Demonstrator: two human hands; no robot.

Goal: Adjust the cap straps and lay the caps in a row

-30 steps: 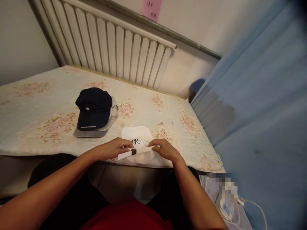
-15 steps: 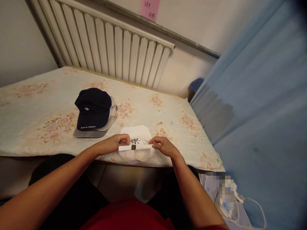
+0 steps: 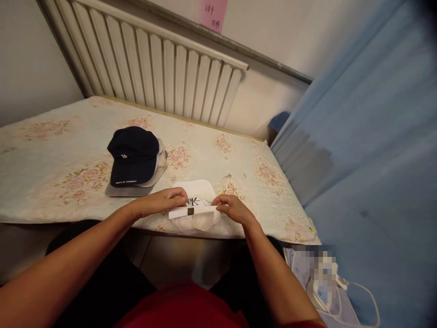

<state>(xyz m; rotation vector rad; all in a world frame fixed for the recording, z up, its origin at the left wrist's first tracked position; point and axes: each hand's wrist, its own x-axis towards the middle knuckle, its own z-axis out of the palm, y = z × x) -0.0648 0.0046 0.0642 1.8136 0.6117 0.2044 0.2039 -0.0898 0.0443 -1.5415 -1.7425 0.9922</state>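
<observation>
A white baseball cap (image 3: 200, 187) with dark lettering lies at the front edge of the bed, its brim pointing away from me. Across its near side runs a white band (image 3: 177, 212) with a small dark label, probably the cap's inner sweatband. The thumb and fingers of my right hand (image 3: 231, 208) pinch this band at its right end. My left hand (image 3: 170, 199) has its fingers closed together at the cap's left side, by the lettering. Its fingertips are partly hidden against the cap. Left of my hands sits a stack of caps, a navy cap (image 3: 134, 152) on top.
A floral sheet (image 3: 205, 155) covers the bed. Behind it stand a white radiator (image 3: 167, 73) and a wall with a pink note (image 3: 213, 14). A blue curtain (image 3: 368, 159) hangs at the right. Low on the right, a white cable (image 3: 372, 296) loops beside a partly blurred item.
My left hand has shifted slightly right along the cap, with its fingers straighter. The band's left end has tipped down a little. My right hand keeps its place.
</observation>
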